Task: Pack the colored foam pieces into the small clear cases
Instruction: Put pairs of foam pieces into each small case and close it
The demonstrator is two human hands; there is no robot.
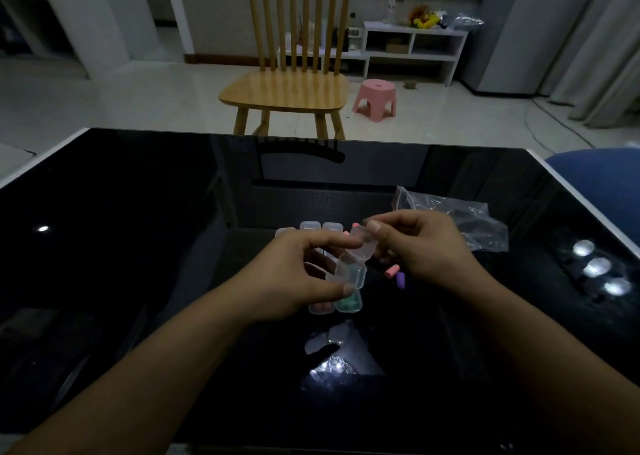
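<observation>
Left hand (294,274): pinched open clear case (351,271), above table (138,247).
Right hand (422,247): fingers gripped its raised lid (363,245).
Packed cases (336,304): under left hand.
Loose foam pieces (394,274): just right of cases.
Bag (460,219): far right.

Two hands are working above a glossy black worktop (138,247). The left hand (294,274) and the right hand (426,247) are together holding an open clear case (356,257), its lid tilting up toward the right thumb. Closed cases holding green foam (348,304) and pink foam (320,308) are lying just beneath. Loose pink (391,271) and purple pieces (401,280) are resting near the right hand; a clear plastic bag (460,215) is lying farther right.
</observation>
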